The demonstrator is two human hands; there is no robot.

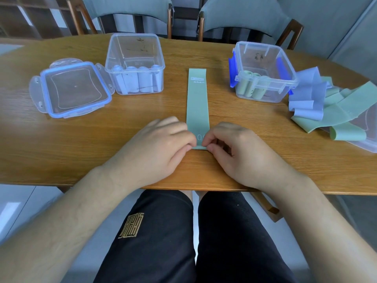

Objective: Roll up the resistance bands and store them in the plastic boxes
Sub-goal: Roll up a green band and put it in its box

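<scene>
Head view | green band (pixel 197 103) laid flat mid-table, near to far | near end pinched by left hand (pixel 161 149) and right hand (pixel 239 153) | left box (pixel 114 58), right box (pixel 267 60) stood beyond, holding rolls

Bright, even, soft light from above; only faint shadows under my left hand (pixel 161 148) and right hand (pixel 242 154). Pale sheen on the table (pixel 77 144) upper left. Fisheye bends edges; corners soft.

The flat band (pixel 197 103) lies mid-frame on the tabletop (pixel 81 144), my left hand (pixel 161 148) and right hand (pixel 238 152) on its near end. The left box (pixel 134 50), upper left, holds rolls (pixel 134 80), its lid (pixel 71 88) further left; loose bands (pixel 326 107) heap right of the right box (pixel 263 58).
</scene>
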